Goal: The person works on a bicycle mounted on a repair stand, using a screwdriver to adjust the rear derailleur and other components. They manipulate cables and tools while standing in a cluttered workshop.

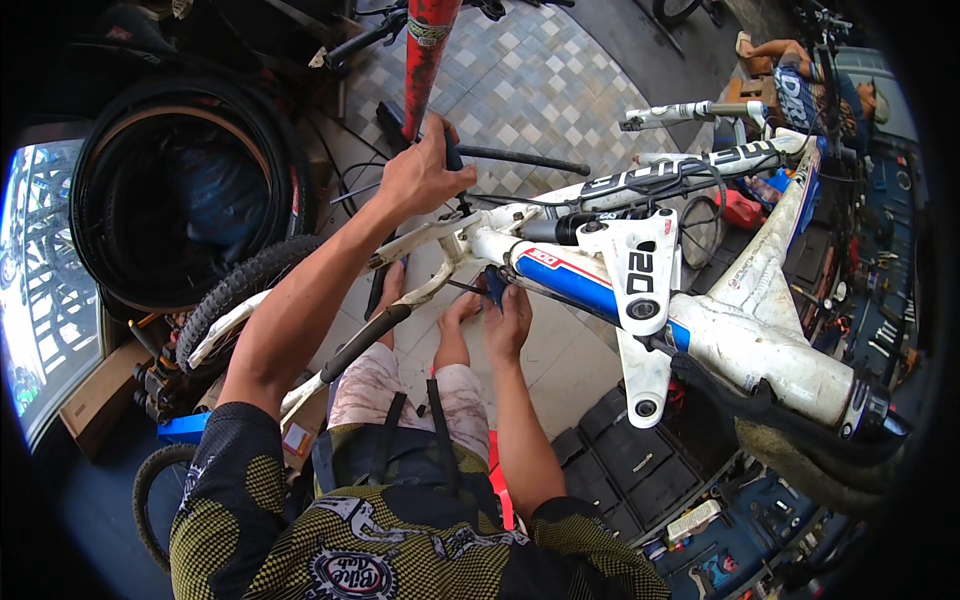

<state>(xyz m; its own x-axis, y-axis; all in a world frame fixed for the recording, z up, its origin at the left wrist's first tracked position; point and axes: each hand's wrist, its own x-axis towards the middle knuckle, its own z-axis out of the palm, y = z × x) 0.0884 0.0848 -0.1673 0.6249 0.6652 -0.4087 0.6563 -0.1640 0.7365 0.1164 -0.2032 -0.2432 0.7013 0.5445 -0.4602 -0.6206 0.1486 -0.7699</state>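
Note:
A white mountain bike frame with blue and red trim crosses in front of me, carrying a black rear shock and a white rocker link. My left hand is closed round a dark blue-handled tool on the frame's far side. That tool's dark shaft points down to the white tubing; its tip is hidden. On the near side, my right hand grips a blue-handled tool. Its thin dark shaft reaches left to the rear stay. I cannot tell either tool's exact kind.
A red pole rises beside my left hand. Stacked black tyres and a knobbly wheel stand left. Tools lie on a blue surface at lower right, near black cases. Another person is at far right.

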